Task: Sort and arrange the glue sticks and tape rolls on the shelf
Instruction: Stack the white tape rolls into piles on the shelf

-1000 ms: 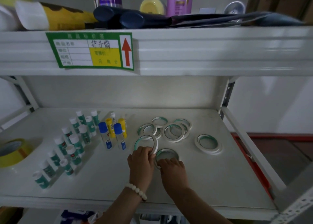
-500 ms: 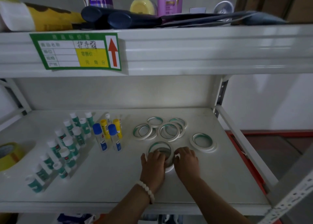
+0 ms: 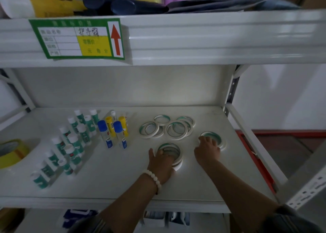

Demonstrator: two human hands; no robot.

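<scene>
On the white shelf [image 3: 109, 183] a small stack of white-and-green tape rolls [image 3: 173, 149] lies in front. My left hand [image 3: 159, 164] rests on its near left edge, fingers curled over the rim. My right hand [image 3: 208, 149] touches a separate tape roll [image 3: 217, 138] to the right, fingers on its left rim. Several more tape rolls [image 3: 166, 127] lie overlapping further back. Green-and-white glue sticks [image 3: 70, 142] stand in rows at the left. Blue-capped and yellow glue sticks [image 3: 114, 129] stand beside them.
A big yellow tape roll [image 3: 12, 152] sits at the far left edge. The upper shelf [image 3: 194, 37] overhangs closely, carrying a green price label [image 3: 77, 38], tubes and bottles. A metal upright [image 3: 232, 90] and side rail bound the shelf on the right.
Both hands set rolls together into the front stack. Then my right hand left the stack and moved right to the lone roll. My left hand stays on the stack.
</scene>
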